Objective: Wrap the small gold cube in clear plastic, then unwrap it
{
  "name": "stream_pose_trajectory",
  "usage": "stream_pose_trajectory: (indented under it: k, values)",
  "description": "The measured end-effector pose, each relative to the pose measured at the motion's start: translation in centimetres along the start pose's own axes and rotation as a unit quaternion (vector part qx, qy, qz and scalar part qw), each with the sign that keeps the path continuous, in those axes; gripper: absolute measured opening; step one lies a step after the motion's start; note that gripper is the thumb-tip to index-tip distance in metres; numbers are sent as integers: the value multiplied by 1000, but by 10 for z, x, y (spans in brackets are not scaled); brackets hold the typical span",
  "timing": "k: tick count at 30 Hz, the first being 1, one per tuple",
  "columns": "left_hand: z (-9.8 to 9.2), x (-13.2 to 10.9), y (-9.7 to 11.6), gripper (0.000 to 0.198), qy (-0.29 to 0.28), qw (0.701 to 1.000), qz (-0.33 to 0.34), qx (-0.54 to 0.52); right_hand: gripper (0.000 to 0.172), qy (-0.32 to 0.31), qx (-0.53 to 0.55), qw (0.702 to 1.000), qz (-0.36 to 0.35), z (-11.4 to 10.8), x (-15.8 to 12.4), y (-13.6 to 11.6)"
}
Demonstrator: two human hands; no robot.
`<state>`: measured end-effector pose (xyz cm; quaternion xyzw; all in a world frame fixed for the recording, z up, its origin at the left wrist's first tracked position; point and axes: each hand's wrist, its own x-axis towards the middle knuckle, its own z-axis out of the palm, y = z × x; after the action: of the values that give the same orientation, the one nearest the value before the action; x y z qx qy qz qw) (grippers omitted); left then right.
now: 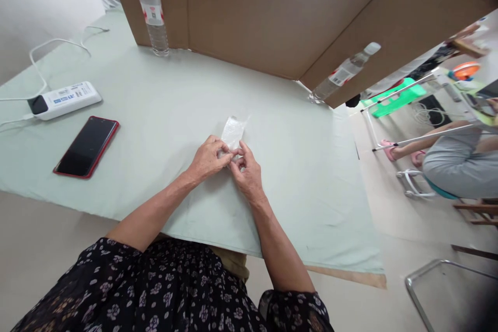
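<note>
A small clear plastic bag [234, 130] stretches up and away from my fingertips, just above the pale green tablecloth. My left hand [210, 160] pinches its near end between thumb and fingers. From the other side my right hand [246, 172] pinches the same end, its fingers curled and its fingertips touching those of my left hand. The part of the bag between the fingertips is mostly hidden, and whether anything lies inside I cannot make out.
A red-cased phone [86, 146] and a white power strip [66, 99] with cables lie to the left. Two water bottles, left [153, 13] and right [344, 73], stand against a cardboard screen [241, 15]. Beyond the table's right edge a person [459, 161] sits.
</note>
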<state>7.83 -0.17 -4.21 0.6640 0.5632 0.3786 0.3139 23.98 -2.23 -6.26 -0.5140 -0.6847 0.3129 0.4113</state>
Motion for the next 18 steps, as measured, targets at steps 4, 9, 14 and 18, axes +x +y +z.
stream_pose_trajectory:
  k: [4,9,14,18]
  values:
    - [2,0,2,3,0,1000,-14,26,65,-12,11,1000,5,-1,2,1]
    - [5,-1,4,12,17,1000,-16,19,66,-2,-20,1000,-8,1,2,1]
    - [7,-2,1,14,21,1000,-7,20,69,1,-29,1000,-5,1,1,0]
    - [7,-2,-1,11,12,1000,-4,15,68,-15,14,1000,-2,-2,1,-1]
